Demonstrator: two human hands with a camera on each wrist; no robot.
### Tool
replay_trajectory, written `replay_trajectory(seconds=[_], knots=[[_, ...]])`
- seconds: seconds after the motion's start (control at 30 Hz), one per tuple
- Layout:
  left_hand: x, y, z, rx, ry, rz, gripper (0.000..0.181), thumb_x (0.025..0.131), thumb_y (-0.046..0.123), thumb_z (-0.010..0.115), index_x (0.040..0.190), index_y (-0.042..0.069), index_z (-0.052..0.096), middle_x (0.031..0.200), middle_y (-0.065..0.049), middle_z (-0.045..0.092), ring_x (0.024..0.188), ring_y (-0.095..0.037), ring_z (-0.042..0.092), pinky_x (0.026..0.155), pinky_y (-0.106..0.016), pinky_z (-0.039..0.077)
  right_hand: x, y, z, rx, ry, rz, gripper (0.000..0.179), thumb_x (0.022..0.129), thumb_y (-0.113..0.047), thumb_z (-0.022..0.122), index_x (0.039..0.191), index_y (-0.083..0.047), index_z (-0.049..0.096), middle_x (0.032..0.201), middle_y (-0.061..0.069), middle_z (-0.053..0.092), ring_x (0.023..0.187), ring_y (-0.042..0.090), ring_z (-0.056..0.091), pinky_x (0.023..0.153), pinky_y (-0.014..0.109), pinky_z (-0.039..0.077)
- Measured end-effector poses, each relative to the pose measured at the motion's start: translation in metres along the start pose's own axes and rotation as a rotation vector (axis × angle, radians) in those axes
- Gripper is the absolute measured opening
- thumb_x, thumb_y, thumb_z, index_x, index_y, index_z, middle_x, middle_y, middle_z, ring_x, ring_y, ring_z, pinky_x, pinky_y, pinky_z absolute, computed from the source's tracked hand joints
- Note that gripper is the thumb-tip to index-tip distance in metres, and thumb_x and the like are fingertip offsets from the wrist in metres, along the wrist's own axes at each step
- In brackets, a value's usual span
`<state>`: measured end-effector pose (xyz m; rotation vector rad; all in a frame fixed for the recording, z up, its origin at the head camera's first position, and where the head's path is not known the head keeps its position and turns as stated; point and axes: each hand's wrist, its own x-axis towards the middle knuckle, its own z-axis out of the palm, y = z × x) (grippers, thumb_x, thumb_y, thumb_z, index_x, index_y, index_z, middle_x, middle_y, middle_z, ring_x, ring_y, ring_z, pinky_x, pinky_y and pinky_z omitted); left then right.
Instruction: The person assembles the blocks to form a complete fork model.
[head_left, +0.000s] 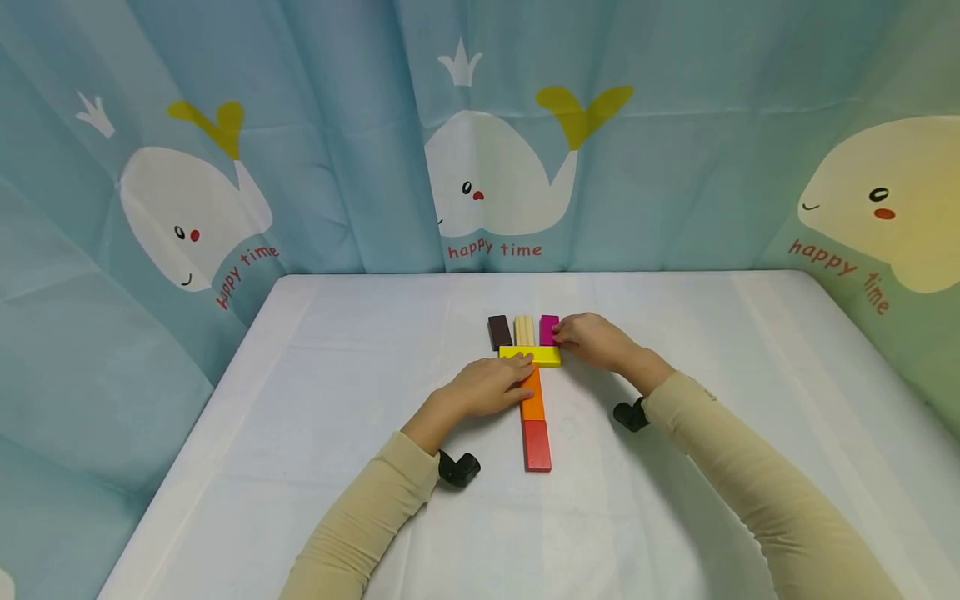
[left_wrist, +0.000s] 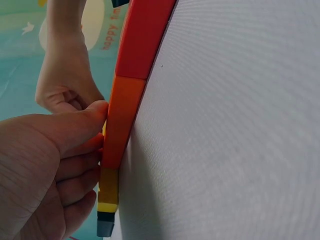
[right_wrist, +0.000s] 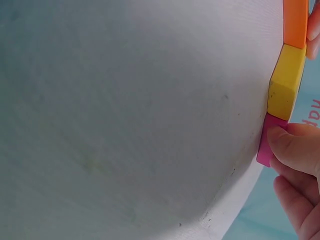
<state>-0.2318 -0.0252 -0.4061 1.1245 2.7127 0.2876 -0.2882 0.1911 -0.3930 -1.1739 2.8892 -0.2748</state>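
In the head view, flat coloured blocks lie on the white table in a fork-like shape. A red block (head_left: pixel 537 446) and an orange block (head_left: pixel 533 393) form a stem below a crosswise yellow block (head_left: pixel 551 357). Above it stand a dark brown block (head_left: pixel 499 332), a cream ridged block (head_left: pixel 524 330) and a magenta block (head_left: pixel 549 327). My left hand (head_left: pixel 487 386) rests on the yellow block with its fingertips, its thumb touching the orange one's side. With thumb and forefinger, my right hand (head_left: pixel 595 340) pinches the magenta block, whose end meets the yellow block in the right wrist view.
White cloth covers the table (head_left: pixel 337 358). Behind it and at both sides hangs a blue-green curtain (head_left: pixel 360 167) with whale prints. A black wrist camera piece (head_left: pixel 460 470) sticks out at the left wrist, another black piece (head_left: pixel 631 415) at the right.
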Motion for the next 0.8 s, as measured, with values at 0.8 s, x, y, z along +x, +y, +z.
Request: replay_trajectory(seconds=[0.8], knots=[[0.0040,0.0012,0.0003,0.036,0.067,-0.030,0.044,0.096,0.033,0.048,0.134,0.011,0.050,0.138,-0.002,0.044,0.125,-0.014,0.041,0.100,-0.031,0.035,0.0007,-0.0029,0.0030,0.016,0.054,0.044,0.019,0.078,0.003,0.069,0.097,0.005,0.070,0.102,0.017,0.064,0.097,0.031,0.059,0.087,0.041,0.047]])
